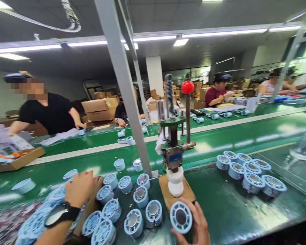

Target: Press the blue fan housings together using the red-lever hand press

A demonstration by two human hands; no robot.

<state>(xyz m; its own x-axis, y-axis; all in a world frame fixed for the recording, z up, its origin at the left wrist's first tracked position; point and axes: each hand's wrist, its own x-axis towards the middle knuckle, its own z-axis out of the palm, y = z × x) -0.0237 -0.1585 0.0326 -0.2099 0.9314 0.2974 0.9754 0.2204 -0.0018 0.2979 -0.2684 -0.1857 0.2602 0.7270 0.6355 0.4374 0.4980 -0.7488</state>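
Observation:
In my right hand (202,224) is a light-blue round plastic housing (181,217) with a dark metal disc in its spoked face, gripped between thumb and fingers in front of the press. My left hand (81,188), with a watch on the wrist, is over a cardboard box (85,214) of blue plastic rings (34,221); its fingers are curled away and hidden. Between the hands stand several similar blue housings (140,196), some with metal discs and thin wires. A hand press (173,153) with a red-knobbed lever and white round blocks stands on a brown board (165,190).
More blue housings (253,182) are grouped at the right on the green bench. A grey post (124,85) rises behind the press. Beyond runs a green conveyor (244,131), with co-workers seated or standing past it. Red and dark wires (9,221) lie piled at lower left.

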